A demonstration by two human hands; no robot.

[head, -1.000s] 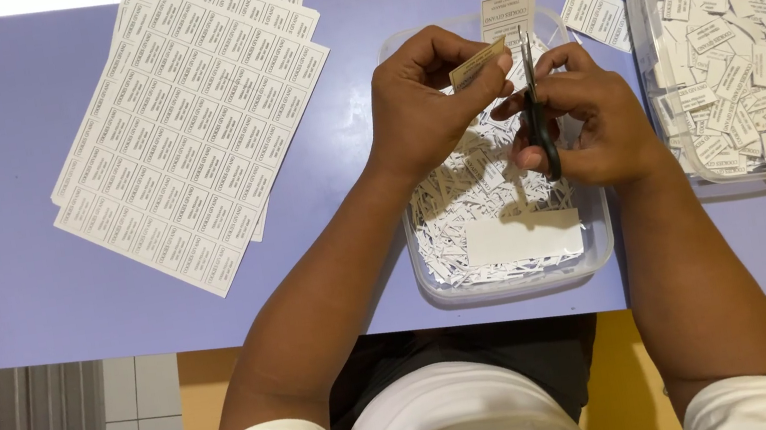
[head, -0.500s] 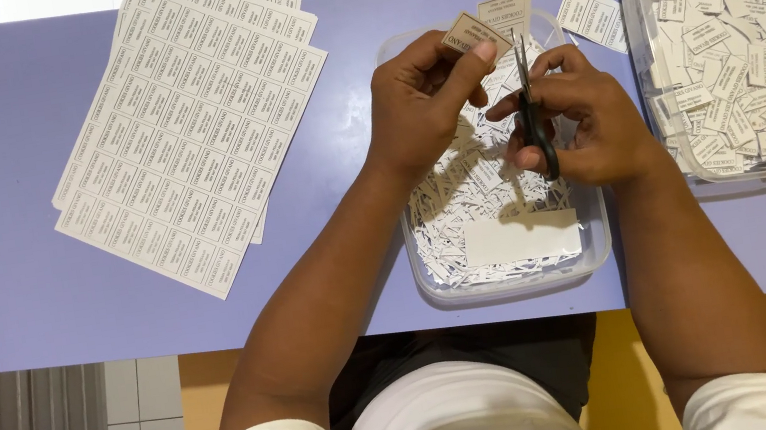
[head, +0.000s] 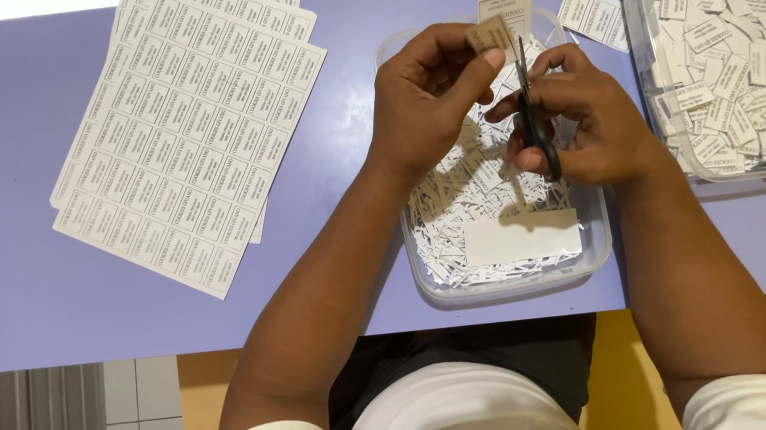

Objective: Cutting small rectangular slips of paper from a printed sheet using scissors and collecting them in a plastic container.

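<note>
partly hidden: scissors (head: pixel 535 116) inside right hand (head: pixel 583 129) | left hand (head: pixel 427 102) pinches label (head: pixel 489 33) | tub (head: pixel 602 258) half covered

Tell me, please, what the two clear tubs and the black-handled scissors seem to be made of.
Middle clear tub and right clear tub: probably glossy transparent plastic; the paper bits show through the walls. Black-handled scissors in the right hand: handles look like matte plastic; thin blades, likely metal.

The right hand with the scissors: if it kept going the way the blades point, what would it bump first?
Probably the small paper label pinched in the left hand, just ahead of the scissors held by the right hand. Depth is unclear.
</note>
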